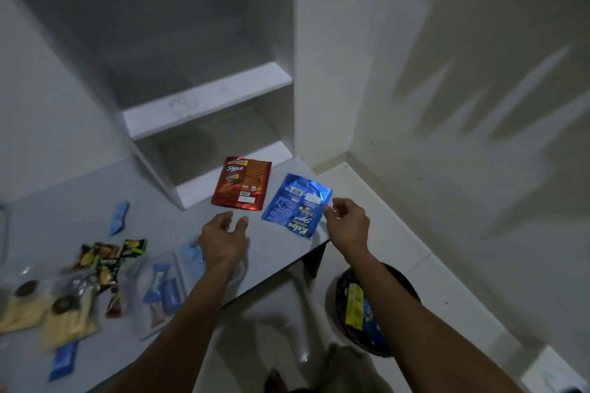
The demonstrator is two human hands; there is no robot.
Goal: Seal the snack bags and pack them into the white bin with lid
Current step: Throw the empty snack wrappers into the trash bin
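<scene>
A red snack pouch (241, 183) and a blue snack pouch (295, 205) lie flat at the far right corner of the grey table (79, 223). My right hand (346, 225) pinches the right edge of the blue pouch between thumb and fingers. Just left of that pouch, my left hand (223, 241) hovers above the table with relaxed fingers, holding nothing. Clear zip bags (159, 290) with small blue wrapped snacks lie under and beside my left forearm. The white bin with lid is out of sight.
Several small snack packets (105, 262), biscuit bags (48, 313) and loose blue bars (118, 217) are spread over the table's left side. A dark round bin (373, 306) holding wrappers stands on the floor by the table's right corner. White shelves (207, 99) rise behind the table.
</scene>
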